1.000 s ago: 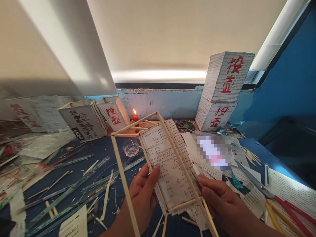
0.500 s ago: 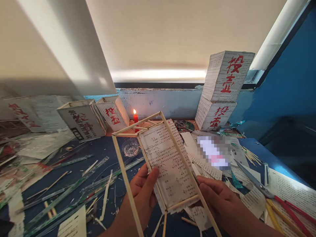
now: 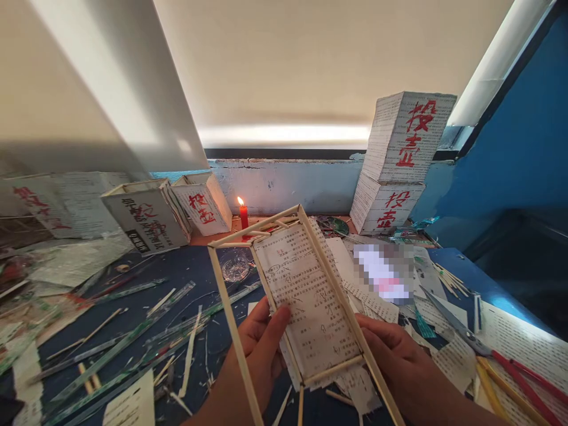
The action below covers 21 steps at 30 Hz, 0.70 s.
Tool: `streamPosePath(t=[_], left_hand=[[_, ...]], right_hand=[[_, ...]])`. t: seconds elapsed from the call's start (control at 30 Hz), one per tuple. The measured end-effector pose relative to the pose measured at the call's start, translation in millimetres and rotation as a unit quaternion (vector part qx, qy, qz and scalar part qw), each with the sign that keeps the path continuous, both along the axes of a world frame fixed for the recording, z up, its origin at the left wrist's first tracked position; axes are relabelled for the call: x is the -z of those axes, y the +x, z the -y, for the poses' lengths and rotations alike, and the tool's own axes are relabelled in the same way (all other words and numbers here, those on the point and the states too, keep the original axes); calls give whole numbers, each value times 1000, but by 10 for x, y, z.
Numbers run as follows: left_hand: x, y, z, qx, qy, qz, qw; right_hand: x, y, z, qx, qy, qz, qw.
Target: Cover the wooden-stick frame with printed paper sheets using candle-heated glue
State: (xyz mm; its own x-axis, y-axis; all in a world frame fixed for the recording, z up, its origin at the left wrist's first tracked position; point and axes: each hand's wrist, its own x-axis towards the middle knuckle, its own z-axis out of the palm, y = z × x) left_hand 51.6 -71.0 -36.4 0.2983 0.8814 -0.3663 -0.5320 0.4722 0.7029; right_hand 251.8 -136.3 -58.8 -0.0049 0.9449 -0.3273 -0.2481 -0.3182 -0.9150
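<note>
Shift since earlier: the stick frame (image 3: 306, 278) has swung a little to the right, and its far end now sits closer to the candle.
Paper boxes (image 3: 146, 216): two lie tipped on the far left of the tabletop (image 3: 186, 269), with red brushed characters on their sides.
Tabletop litter: loose sticks, green strips and paper scraps are spread across the dark blue surface.
Candle (image 3: 243, 214): red and lit, it stands just beyond the frame's far corner.
Left hand (image 3: 261, 346): its thumb presses on the printed sheet (image 3: 315, 319) and its fingers wrap behind, closed on the frame.
Frame position: held above the tabletop between both hands, slanting away, with paper on one face only.
Right hand (image 3: 394, 361): its fingers curl in, gripping the frame's right long stick near the lower end.
Stacked boxes (image 3: 399, 160): two stand one on the other against the back ledge.
Scissors (image 3: 483, 349): red-handled, they lie well to the right.
Risk: the flame looks near enough to scorch the paper if the far end dips. A hard thumb squeeze could tear the sheet or pop a thin joint.
</note>
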Motion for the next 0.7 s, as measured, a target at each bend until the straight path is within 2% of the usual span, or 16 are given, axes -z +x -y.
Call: streamPosePath(t=[0.1, 0.27, 0.57, 0.7], left_hand=[[52, -12, 4, 5, 5, 8, 1000], [116, -7, 22, 33, 18, 20, 999], [160, 8, 70, 64, 47, 4, 997], [167, 5, 93, 87, 58, -12, 994]], right_hand=[[57, 16, 19, -12, 9, -18, 1000], [121, 36, 36, 6, -1, -32, 999], [26, -4, 13, -15, 8, -68, 998], [29, -1, 15, -1, 27, -64, 998]])
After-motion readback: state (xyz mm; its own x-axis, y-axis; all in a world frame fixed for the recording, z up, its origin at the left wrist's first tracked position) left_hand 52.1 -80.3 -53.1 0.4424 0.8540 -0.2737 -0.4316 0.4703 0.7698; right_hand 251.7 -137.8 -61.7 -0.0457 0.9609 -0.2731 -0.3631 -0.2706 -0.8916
